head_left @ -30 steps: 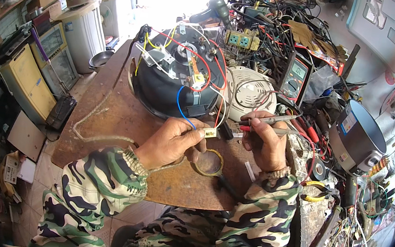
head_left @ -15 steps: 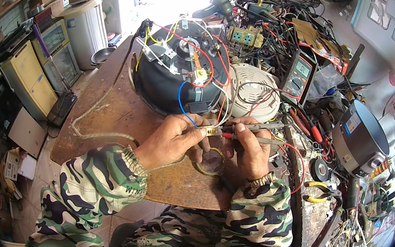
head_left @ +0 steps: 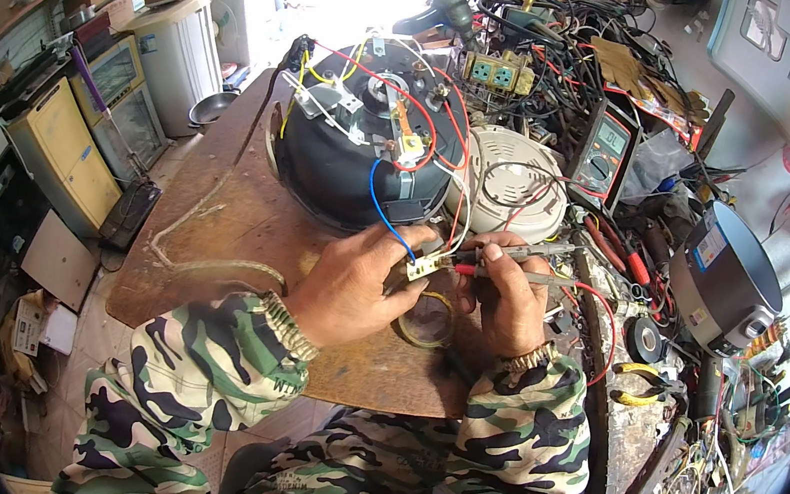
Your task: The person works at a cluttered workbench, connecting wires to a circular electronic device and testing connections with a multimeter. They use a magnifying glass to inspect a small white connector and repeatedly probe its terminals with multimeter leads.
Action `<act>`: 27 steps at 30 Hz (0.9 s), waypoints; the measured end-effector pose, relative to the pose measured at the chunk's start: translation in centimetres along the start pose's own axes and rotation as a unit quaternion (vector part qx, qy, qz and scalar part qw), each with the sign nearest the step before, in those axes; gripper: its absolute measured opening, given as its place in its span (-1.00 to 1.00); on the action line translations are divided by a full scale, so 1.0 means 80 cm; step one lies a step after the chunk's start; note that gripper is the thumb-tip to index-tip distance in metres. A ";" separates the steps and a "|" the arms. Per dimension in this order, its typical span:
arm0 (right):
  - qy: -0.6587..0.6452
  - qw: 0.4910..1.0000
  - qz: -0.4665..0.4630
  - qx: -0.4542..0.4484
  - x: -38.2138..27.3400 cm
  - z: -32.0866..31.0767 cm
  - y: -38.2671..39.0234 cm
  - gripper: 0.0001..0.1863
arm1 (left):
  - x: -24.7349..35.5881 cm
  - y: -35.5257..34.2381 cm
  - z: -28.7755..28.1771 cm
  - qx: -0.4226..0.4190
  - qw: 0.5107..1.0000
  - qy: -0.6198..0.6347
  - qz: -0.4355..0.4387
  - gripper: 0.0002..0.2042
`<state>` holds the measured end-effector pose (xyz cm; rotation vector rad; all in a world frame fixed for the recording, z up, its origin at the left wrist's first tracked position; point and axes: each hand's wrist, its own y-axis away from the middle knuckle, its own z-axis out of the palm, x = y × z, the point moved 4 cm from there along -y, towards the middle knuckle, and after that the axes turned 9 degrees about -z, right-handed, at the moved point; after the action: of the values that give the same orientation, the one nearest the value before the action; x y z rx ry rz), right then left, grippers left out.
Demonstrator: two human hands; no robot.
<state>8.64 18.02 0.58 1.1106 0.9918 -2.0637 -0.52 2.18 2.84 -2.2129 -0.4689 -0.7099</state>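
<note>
Left hand [head_left: 349,286] pinching small connector block [head_left: 424,266] w/ blue wire [head_left: 387,216]. Right hand [head_left: 507,298] gripping two probes [head_left: 524,263], tips touching block, near upturned black cooker base [head_left: 364,147] on worktop [head_left: 211,262].

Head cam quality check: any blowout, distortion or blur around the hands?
Head view: daylight blows out the top centre behind the black appliance base; fisheye bends the wooden board edges and leaves a black rim at the corners; left hand, right hand and the small connector between them are evenly lit and sharp.
</note>
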 end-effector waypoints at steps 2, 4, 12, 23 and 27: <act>-0.013 1.000 0.008 -0.016 -0.003 0.000 0.001 -0.75 | 0.000 -0.002 0.002 0.039 0.998 -0.024 0.046 -0.54; -0.017 1.000 0.001 -0.021 0.002 -0.003 -0.001 -0.74 | -0.002 -0.002 0.004 0.059 0.997 -0.002 0.044 -0.62; -0.015 0.999 -0.001 -0.038 -0.001 -0.005 0.000 -0.72 | -0.001 -0.002 0.005 0.063 0.995 0.047 0.065 -0.72; 0.030 0.998 -0.017 -0.051 -0.001 -0.006 0.000 -0.69 | -0.004 -0.001 0.003 0.053 0.995 0.052 0.062 -0.68; 0.032 0.998 -0.018 -0.046 -0.002 -0.005 0.001 -0.69 | -0.002 0.000 0.002 0.055 0.995 0.061 0.054 -0.70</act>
<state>8.95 18.38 0.56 1.1238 1.1345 -2.0011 -0.55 2.31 2.64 -2.0622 -0.3170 -0.7390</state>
